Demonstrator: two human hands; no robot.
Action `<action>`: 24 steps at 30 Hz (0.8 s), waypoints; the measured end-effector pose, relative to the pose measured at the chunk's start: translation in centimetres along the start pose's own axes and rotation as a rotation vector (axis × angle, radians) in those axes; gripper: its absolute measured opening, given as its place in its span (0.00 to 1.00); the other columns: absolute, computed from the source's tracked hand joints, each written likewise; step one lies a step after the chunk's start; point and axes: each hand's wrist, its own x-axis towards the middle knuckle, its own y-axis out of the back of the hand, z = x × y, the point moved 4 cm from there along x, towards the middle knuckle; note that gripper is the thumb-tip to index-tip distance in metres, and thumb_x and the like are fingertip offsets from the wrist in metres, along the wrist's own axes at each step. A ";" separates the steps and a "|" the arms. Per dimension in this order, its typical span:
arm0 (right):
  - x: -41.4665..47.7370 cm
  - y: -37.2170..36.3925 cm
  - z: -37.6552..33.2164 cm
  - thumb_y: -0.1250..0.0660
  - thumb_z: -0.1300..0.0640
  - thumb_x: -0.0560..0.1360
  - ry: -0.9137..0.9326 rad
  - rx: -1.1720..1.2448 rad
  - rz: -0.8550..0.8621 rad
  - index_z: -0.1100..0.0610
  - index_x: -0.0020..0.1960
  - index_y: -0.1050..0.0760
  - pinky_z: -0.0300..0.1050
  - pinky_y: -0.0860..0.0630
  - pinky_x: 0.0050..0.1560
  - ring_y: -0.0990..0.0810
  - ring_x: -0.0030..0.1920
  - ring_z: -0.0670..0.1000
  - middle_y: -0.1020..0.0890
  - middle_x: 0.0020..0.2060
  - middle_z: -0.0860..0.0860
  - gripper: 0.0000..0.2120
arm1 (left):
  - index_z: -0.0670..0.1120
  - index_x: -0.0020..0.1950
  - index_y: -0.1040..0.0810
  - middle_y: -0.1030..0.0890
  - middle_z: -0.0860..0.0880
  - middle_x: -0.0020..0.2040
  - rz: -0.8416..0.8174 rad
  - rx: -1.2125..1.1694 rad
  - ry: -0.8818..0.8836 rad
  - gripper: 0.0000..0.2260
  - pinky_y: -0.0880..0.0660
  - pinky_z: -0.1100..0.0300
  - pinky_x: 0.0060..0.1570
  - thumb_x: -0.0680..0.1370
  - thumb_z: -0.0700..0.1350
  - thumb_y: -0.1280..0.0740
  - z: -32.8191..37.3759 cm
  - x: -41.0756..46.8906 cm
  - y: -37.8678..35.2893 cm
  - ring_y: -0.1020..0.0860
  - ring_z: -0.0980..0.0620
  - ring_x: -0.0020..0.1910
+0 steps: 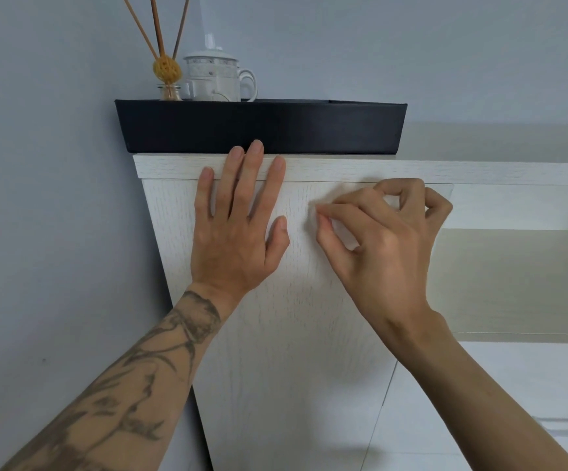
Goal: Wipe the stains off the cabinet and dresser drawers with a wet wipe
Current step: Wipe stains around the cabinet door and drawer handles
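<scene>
A tall white wood-grain cabinet door (pixel 292 334) fills the middle of the view. My left hand (pixel 238 226) lies flat on its upper part, with straight fingers reaching the top edge. To the right, my right hand (pixel 377 239) is curled against the door, thumb and fingertips pinched together. It pinches a small white piece that looks like the wet wipe (pixel 343 234), hard to tell apart from the white door. The fingertips are blurred. White dresser drawers (pixel 513 385) with metal handles sit at the lower right. I see no clear stain.
A black tray (pixel 262 127) stands on the cabinet top, holding a reed diffuser bottle (pixel 169 74) and a white lidded mug (pixel 218 78). A grey wall (pixel 55 198) runs along the left. An open shelf recess (pixel 513 266) lies to the right, above the drawers.
</scene>
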 end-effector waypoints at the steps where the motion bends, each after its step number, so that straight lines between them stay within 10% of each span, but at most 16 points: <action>1: 0.0 -0.1 0.0 0.26 0.52 0.81 -0.005 0.003 -0.005 0.49 0.49 0.13 0.55 0.37 0.59 0.23 0.57 0.55 0.14 0.46 0.43 0.04 | 0.45 0.85 0.49 0.44 0.40 0.83 0.002 0.003 -0.001 0.31 0.53 0.40 0.82 0.85 0.53 0.44 0.1 0.0 0.0 0.46 0.40 0.83; 24: -1.0 0.8 2.6 0.26 0.54 0.82 0.200 0.037 0.037 0.50 0.54 0.12 0.60 0.34 0.56 0.18 0.54 0.61 0.12 0.53 0.45 0.04 | 0.46 0.86 0.50 0.45 0.40 0.83 -0.007 0.006 -0.006 0.31 0.55 0.41 0.82 0.85 0.53 0.45 0.1 0.1 0.0 0.47 0.40 0.83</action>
